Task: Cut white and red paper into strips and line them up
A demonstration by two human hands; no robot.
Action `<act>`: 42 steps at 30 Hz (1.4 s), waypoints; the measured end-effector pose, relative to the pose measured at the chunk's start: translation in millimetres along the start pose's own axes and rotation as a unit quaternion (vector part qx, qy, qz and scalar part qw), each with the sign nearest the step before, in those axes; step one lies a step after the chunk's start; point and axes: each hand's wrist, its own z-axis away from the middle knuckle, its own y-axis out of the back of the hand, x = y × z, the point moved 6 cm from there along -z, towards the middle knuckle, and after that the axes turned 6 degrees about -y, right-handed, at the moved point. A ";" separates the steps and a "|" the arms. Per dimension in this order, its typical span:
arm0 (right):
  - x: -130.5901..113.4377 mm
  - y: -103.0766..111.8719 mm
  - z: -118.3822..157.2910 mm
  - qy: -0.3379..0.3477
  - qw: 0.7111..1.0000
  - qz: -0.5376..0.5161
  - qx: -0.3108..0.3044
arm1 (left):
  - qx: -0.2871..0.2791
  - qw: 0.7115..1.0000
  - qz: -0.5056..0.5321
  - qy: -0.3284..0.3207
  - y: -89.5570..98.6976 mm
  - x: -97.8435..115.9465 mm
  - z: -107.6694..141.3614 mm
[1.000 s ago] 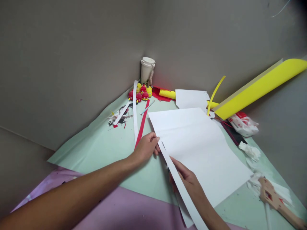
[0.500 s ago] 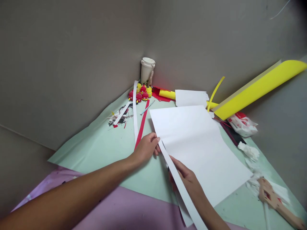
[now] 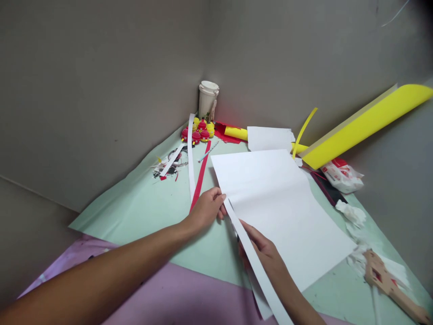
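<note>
Pinching the left edge of a large white sheet [image 3: 280, 198], the left hand [image 3: 208, 205] has thumb and forefinger closed on the paper, right where a narrow band [image 3: 253, 257] begins to part from the rest. Sheet spreads over the middle and right of a pale green mat [image 3: 135, 194], its far edge reaching toward a smaller white piece [image 3: 269, 139]. Right hand [image 3: 265, 248] sits nearer, back of it over the sheet, fingers passing out of sight behind the band; something dark shows beside them, but from where I stand I cannot tell what they close on, or how tightly. Judging by the faint wave across its surface, the paper is light, thin card at most: stiff enough to lie broad, soft enough to bow. Band looks the weak part, likely to twist or tear at its far root if tugged sideways. Best hold, I'd say: a flat, gentle pinch just at that root, as the left hand has it, with the wide part supported from below; a hard grip would probably crease it. Smooth face may slide on the mat. To the left, a red strip [image 3: 202, 174] and a long white strip [image 3: 190, 167] lie just beyond the left hand.
</note>
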 end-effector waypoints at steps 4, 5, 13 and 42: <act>0.5 0.0 -0.4 0.003 1.000 0.008 -0.025 | -0.005 1.000 -0.006 0.002 -0.1 0.3 1.2; 1.2 0.2 -1.3 0.000 0.999 0.010 -0.031 | -0.008 1.000 -0.006 0.003 -0.3 -0.1 1.1; -1.1 -2.3 -7.5 -0.004 0.999 0.007 -0.038 | -0.004 1.000 0.008 0.005 0.1 -4.9 -1.9; 5.0 -3.5 -9.0 -0.001 0.999 0.007 -0.034 | 0.018 0.996 0.087 0.029 4.8 -14.1 -9.7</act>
